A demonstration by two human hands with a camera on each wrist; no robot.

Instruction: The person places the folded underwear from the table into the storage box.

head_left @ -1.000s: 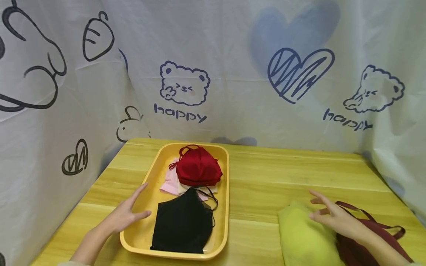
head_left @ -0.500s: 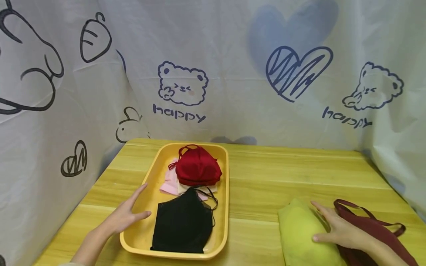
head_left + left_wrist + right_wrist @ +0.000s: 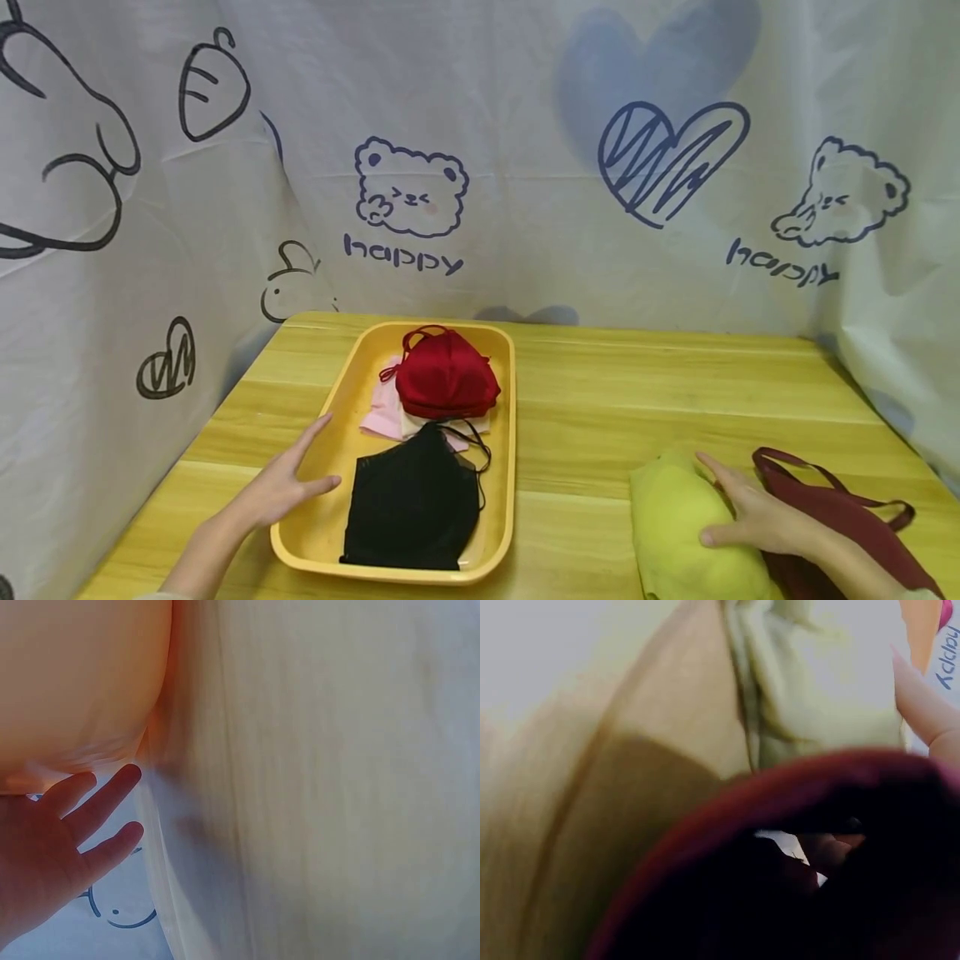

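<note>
The yellow garment (image 3: 682,525) is on the table (image 3: 637,383), at about 4 o'clock of the tray (image 3: 512,450). The right hand (image 3: 765,512) is laid over its 3 o'clock side, thumb and index finger spread wide; the other fingers are hidden, so whether cloth is being gripped cannot be told. The left hand (image 3: 273,492) is held at the tray's 8 o'clock rim, fingers extended and parted, nothing seen in its grasp.

Risks, as judged: the maroon garment (image 3: 832,508) lies just beside the yellow one, at 3 o'clock, and is partly covered by the right hand and forearm. It could be dragged along if its strap (image 3: 900,521) were snagged. The yellow garment's rounded shape could be crushed by firm pressure, or its fold lost if only the top layer were pinched; its layers are not made out from above. The tray could be shifted by a push at 8 o'clock, since no bracing is seen opposite.

Surroundings: in the tray, the black garment (image 3: 412,504) is placed at 6 o'clock and the red garment (image 3: 447,379) at 1 o'clock, with pink cloth (image 3: 384,408) and cream cloth (image 3: 412,427) partly covered by it. The tray's 3 o'clock wall stands between these and the yellow garment. At 12 o'clock the table is bounded by a white sheet (image 3: 525,100) bearing drawings. In the right wrist view, much is blocked by the maroon garment.
</note>
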